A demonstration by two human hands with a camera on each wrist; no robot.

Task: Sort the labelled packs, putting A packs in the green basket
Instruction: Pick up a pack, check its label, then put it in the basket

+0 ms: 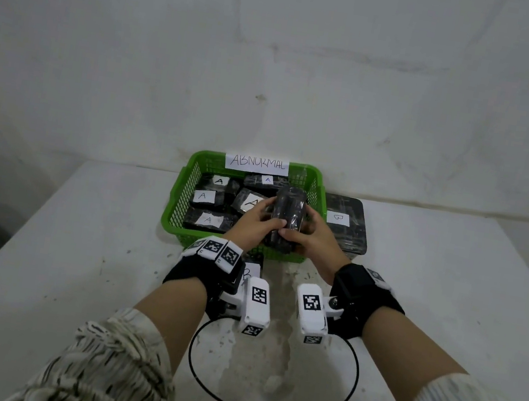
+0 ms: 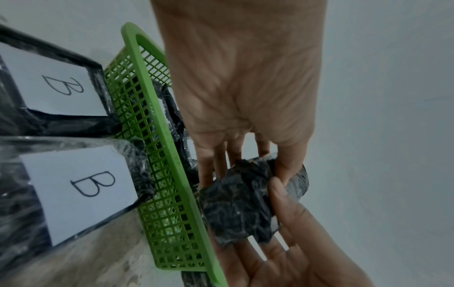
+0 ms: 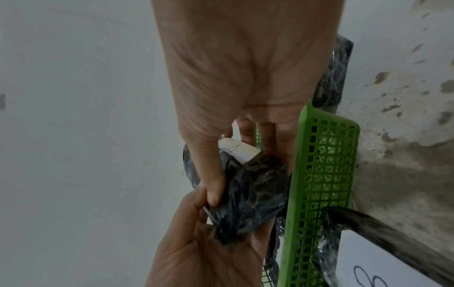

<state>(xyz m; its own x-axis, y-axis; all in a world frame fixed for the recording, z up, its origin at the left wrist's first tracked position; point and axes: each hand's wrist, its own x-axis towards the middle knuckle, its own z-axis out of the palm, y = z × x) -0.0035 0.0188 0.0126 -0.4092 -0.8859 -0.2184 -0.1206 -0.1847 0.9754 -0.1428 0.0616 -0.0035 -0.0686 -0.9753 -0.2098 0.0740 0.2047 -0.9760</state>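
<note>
A black wrapped pack (image 1: 286,217) is being held by both hands above the near right part of the green basket (image 1: 185,187), its label side turned away from the head view; the letter cannot be read. The left hand (image 1: 254,224) is gripping it from 9 o'clock, thumb on top and fingers curled beneath. The right hand (image 1: 314,239) is gripping it from 3 o'clock, thumb (image 3: 213,186) pressing on the wrap; a white label edge (image 3: 239,152) is showing under the fingers in the right wrist view.

Inside the basket, five packs with A labels are lying flat: one at 12 o'clock (image 1: 266,180), two on the left (image 1: 219,181) (image 1: 203,196), one at the centre (image 1: 250,201), one at the near side (image 1: 208,220). A paper sign reading "ABNORMAL" (image 1: 258,163) is sitting on the far rim.

Just outside the basket at 3 o'clock, a pack marked B (image 1: 346,222) is resting on the white table (image 1: 76,240), touching the basket wall. At 6 o'clock of the basket, another B pack (image 1: 250,269) is lying partly hidden behind the left wrist. Both wrists are wearing black bands with white marker blocks and cables.
</note>
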